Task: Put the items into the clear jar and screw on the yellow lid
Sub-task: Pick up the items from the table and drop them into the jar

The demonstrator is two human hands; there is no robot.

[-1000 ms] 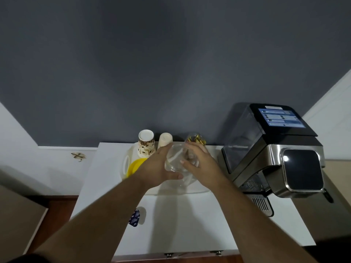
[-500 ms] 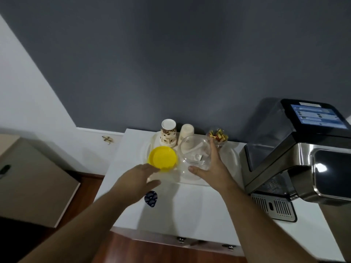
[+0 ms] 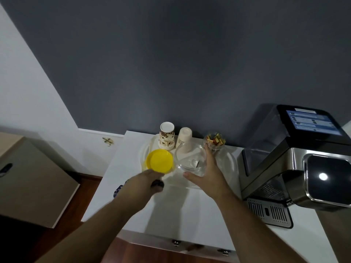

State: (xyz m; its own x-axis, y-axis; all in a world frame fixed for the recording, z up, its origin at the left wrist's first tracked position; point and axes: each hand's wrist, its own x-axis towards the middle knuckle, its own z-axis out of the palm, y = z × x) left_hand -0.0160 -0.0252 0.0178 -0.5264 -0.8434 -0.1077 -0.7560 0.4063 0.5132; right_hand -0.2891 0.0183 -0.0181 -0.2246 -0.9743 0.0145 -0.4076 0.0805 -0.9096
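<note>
Clear jar (image 3: pixel 190 157) tipped on the white surface (image 3: pixel 190 204), mouth turned toward the camera, cupped by spread right-hand fingers (image 3: pixel 208 154), yellow lid (image 3: pixel 160 161) hollow side up, just beyond the left hand (image 3: pixel 146 182), whose curled fingers hold something dark, unclear.

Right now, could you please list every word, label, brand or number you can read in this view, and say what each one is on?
Nothing here can be read.
Coffee machine touchscreen: white lines on blue, too small and blurred.
Patterned paper cups: brown pattern only, no legible text.
Dark blue sachet at the left hand: pale print, blurred.
Yellow lid and clear jar: no visible text.
</note>
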